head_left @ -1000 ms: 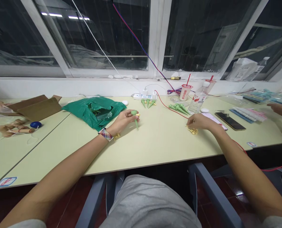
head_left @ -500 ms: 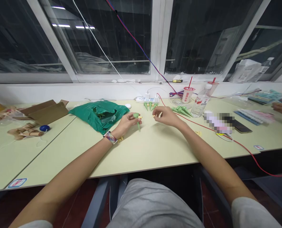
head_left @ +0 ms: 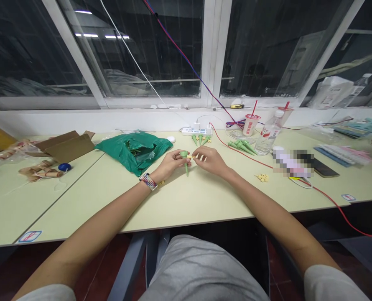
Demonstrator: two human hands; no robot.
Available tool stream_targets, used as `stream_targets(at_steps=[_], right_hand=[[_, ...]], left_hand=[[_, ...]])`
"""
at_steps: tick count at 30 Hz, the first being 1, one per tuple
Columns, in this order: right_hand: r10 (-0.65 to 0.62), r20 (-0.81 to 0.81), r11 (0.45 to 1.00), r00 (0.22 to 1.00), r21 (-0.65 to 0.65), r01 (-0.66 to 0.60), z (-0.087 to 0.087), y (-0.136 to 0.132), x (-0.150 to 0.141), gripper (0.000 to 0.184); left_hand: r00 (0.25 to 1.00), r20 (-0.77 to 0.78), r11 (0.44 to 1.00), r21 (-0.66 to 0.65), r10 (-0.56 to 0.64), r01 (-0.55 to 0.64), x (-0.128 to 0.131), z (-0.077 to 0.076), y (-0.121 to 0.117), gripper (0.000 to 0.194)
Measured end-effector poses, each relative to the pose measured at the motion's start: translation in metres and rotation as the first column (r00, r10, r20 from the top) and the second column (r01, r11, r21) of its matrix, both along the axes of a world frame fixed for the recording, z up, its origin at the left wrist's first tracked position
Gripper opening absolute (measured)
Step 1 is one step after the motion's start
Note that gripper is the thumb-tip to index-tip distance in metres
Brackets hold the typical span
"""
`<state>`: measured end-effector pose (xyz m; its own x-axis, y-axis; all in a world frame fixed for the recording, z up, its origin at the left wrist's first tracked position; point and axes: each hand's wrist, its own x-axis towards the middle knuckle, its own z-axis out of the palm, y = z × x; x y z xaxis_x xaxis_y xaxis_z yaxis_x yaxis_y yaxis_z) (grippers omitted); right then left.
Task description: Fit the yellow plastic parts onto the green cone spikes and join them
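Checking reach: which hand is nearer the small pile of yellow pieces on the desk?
Right hand. It sits up the desk and to the view's left of the yellow pieces. The left hand is farther away, on the right hand's far side, holding a green plastic spike.

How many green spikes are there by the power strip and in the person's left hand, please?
Green plastic spikes by the power strip: 3
Green plastic spike in the left hand: 1
Total: 4
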<state>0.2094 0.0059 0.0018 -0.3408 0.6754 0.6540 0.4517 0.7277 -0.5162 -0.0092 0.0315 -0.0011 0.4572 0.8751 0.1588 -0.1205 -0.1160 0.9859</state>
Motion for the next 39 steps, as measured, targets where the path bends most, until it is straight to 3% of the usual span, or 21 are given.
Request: stream_targets(at_steps=[3,10,18,24,31,35,39], right_hand=[[0.037,-0.060,0.999,0.998,0.016,-0.036,-0.007,-0.001,-0.005,0.009],[-0.022,-0.114,0.999,0.993,0.036,0.026,-0.020,0.000,-0.005,0.012],[-0.043,-0.220,0.998,0.974,-0.045,0.033,-0.022,-0.001,-0.007,0.012],[-0.037,-0.314,0.992,0.949,-0.124,-0.003,-0.020,-0.001,-0.007,0.016],[-0.060,-0.524,0.881,0.850,-0.428,-0.201,-0.020,0.004,-0.011,0.040],[-0.056,-0.576,0.812,0.816,-0.502,-0.298,-0.018,0.005,-0.013,0.044],[-0.054,-0.593,0.791,0.803,-0.517,-0.329,-0.017,0.005,-0.012,0.039]], left_hand=[[0.999,-0.035,0.999,0.042,-0.016,0.017,0.000,0.001,-0.002,0.045],[0.998,-0.064,0.998,0.060,-0.006,0.010,-0.003,-0.001,0.001,0.036],[0.993,0.073,0.995,-0.028,-0.089,0.092,-0.003,0.001,0.001,0.038],[0.995,0.098,0.993,-0.107,-0.033,0.043,-0.006,0.004,0.003,0.049],[0.994,0.113,0.997,-0.069,-0.009,0.017,-0.004,0.002,0.003,0.047],[0.994,0.105,0.998,-0.054,-0.013,0.019,-0.003,0.001,0.003,0.045],[0.990,0.140,0.997,-0.073,0.007,0.003,-0.004,-0.001,0.005,0.046]])
